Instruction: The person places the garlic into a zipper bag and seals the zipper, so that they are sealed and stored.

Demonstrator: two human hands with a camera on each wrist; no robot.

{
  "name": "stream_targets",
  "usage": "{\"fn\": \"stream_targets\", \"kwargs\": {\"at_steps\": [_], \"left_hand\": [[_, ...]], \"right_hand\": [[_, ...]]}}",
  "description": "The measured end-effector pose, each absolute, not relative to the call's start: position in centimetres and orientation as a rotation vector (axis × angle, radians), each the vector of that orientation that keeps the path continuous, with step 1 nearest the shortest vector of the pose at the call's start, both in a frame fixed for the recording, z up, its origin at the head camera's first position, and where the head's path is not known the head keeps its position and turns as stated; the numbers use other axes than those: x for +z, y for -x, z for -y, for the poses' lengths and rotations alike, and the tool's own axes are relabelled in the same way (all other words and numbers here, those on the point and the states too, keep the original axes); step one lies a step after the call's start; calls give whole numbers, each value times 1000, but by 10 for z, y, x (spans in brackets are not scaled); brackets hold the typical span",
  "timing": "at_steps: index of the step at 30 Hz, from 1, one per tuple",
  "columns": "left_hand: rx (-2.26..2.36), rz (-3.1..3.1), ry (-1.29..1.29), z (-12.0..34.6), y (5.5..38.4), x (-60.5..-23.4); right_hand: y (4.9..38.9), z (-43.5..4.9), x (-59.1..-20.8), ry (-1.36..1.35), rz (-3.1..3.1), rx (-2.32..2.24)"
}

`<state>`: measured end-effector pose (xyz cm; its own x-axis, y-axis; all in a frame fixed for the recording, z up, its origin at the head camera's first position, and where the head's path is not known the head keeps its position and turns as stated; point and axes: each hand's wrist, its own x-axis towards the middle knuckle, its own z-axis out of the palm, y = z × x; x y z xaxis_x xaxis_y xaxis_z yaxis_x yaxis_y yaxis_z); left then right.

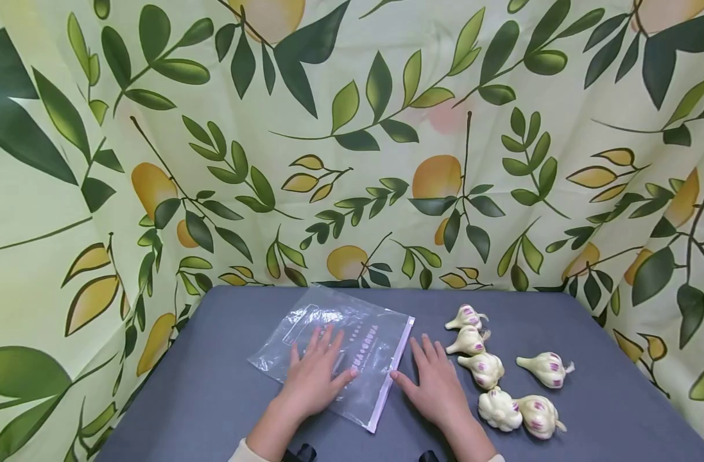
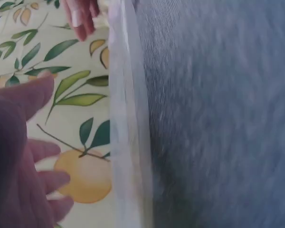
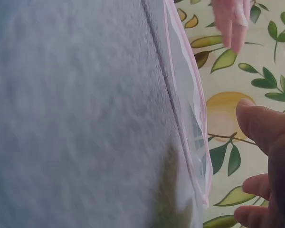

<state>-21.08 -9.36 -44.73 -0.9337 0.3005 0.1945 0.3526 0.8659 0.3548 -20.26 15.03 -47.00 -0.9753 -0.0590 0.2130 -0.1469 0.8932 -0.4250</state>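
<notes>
A clear plastic zip bag (image 1: 357, 327) with pink printing lies flat on the grey table, its pale slider edge (image 1: 391, 378) towards the right. My left hand (image 1: 314, 375) is over the bag with its fingers spread; whether it presses on the plastic I cannot tell. Just right of the slider edge is my right hand (image 1: 435, 385), fingers straight, thumb tip close to that edge. Neither hand holds anything. The left wrist view shows the left hand (image 2: 26, 166) beside the bag's edge (image 2: 128, 118). In the right wrist view the right hand (image 3: 270, 152) has its thumb extended near the bag (image 3: 199, 128).
To the right of my right hand lie several garlic bulbs: a column of them (image 1: 470, 340), a pair (image 1: 539, 416) at the front and a single bulb (image 1: 547, 369) farther right. A leaf-and-fruit patterned cloth (image 1: 380, 160) surrounds the table (image 1: 196, 385) at the back and sides.
</notes>
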Motion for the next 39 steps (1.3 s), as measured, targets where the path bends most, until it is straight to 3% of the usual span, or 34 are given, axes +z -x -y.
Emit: {"fn": "stream_targets", "kwargs": {"at_steps": [7, 24, 33, 39], "left_hand": [[-1032, 2880, 758, 89, 210, -451], [-1374, 2950, 976, 105, 227, -472], [-1409, 2908, 944, 102, 227, -475], [-1484, 2815, 915, 102, 228, -479]], "right_hand": [[202, -146, -481, -254, 2847, 905], [212, -149, -495, -411, 2583, 1414], [210, -143, -493, -979, 2590, 1309], [213, -134, -488, -1147, 2541, 1222]]}}
